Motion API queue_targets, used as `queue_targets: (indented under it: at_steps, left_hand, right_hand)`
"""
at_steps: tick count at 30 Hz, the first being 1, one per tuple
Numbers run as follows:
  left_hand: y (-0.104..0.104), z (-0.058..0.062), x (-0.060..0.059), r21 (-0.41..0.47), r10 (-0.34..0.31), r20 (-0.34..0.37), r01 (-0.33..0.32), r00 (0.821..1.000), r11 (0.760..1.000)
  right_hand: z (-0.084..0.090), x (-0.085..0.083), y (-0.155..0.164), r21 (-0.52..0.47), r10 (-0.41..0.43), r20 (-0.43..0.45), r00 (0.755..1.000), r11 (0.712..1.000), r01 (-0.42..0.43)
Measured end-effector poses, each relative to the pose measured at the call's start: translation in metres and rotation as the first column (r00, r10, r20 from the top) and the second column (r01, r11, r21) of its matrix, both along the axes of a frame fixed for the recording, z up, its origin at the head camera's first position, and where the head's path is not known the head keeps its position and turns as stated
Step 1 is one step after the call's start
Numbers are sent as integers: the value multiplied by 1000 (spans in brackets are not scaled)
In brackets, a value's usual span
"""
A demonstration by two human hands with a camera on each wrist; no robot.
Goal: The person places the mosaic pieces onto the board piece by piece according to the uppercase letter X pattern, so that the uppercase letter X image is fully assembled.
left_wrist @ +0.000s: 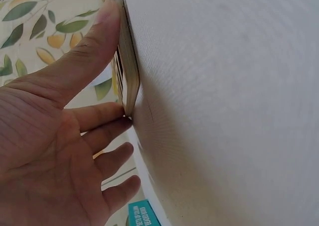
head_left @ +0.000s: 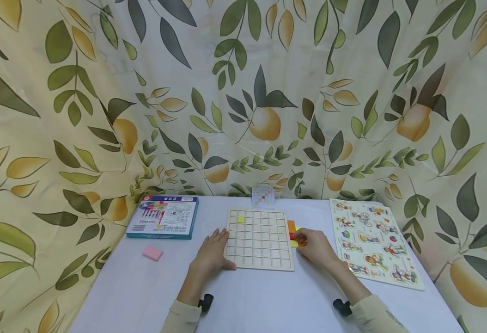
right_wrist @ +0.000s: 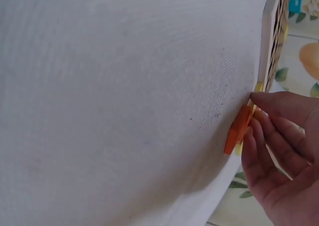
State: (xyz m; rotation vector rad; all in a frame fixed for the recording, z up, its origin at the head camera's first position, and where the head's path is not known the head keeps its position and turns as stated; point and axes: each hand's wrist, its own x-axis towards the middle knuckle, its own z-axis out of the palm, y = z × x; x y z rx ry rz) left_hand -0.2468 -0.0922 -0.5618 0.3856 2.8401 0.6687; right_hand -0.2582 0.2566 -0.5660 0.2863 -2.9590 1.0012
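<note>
We are looking down at a white table (head_left: pixel 247 296) where a wooden grid board (head_left: pixel 260 238) is lying flat in the middle, with one yellow tile (head_left: pixel 241 219) sitting in a cell near its far left corner. Our left hand (head_left: pixel 212 254) is resting against the board's left edge, fingers straight and relaxed; in the left wrist view the thumb (left_wrist: pixel 84 52) is pressing the board's rim while the other fingers are spreading loosely and holding nothing. Our right hand (head_left: pixel 316 247) is reaching into a small cluster of orange, red and yellow tiles (head_left: pixel 293 233) lying just beside the board's right edge. In the right wrist view its fingertips (right_wrist: pixel 264 104) are touching the orange and yellow tiles, fingers gently bent; we cannot tell whether one is actually being pinched.

Around the work, a blue box (head_left: pixel 163 216) is lying to the left near the curtain, a pink block (head_left: pixel 152 253) is sitting nearer us on that side, a small pattern card (head_left: pixel 263 197) is standing behind the board, and a picture puzzle (head_left: pixel 372 240) is lying to the right, close behind our right hand. A leaf-and-fruit curtain (head_left: pixel 243 92) is enclosing the table.
</note>
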Motion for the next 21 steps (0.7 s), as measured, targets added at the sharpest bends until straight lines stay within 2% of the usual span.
queue_targets:
  at_steps: [10, 17, 21]
  left_hand:
    - [-1, 0, -1, -10, -1, -9, 1, 1000, 1000]
    - [-1, -1, 0, -5, 0, -7, 0, 1000, 1000]
    - [-1, -1, -1, -6, 0, -2, 0, 1000, 1000]
  right_hand:
    - [2, -8, -1, 85, 43, 3, 999, 995, -43]
    - [4, -12, 2, 60, 11, 65, 998, 998, -15]
    - [7, -13, 5, 61, 24, 46, 999, 998, -26]
